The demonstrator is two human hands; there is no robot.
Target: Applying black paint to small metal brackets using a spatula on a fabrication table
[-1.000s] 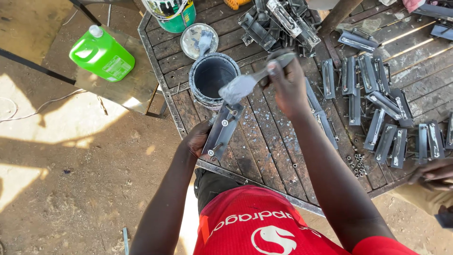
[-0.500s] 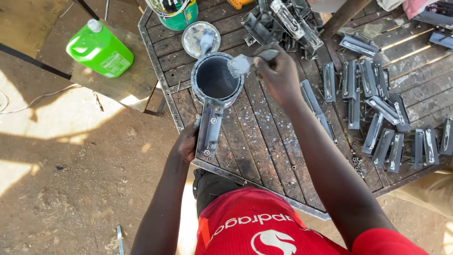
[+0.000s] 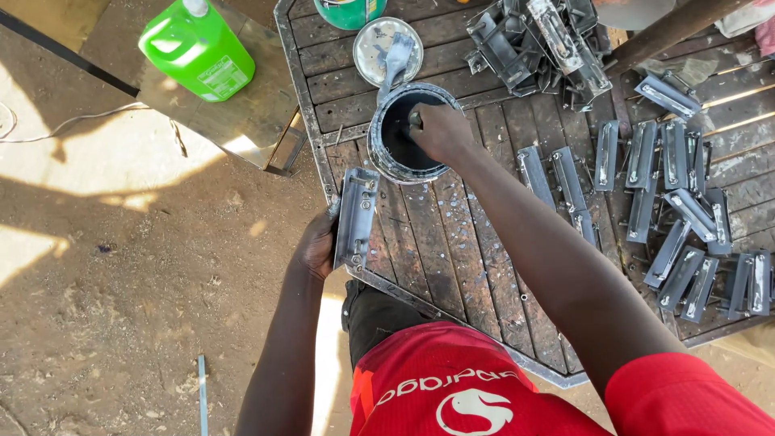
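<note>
Dipping into the paint tin, the right hand clenches a brush handle; the left hand grips a grey metal bracket at the tabletop edge, seemingly awaiting a careful coat.

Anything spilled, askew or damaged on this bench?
No fresh spill shows. The slatted table is speckled with pale paint flecks, and the paint can has drips down its rim. The can lid lies loose beside it. Metal brackets are scattered at mixed angles, not stacked.

Bare planks between paint can and brackets.
</note>
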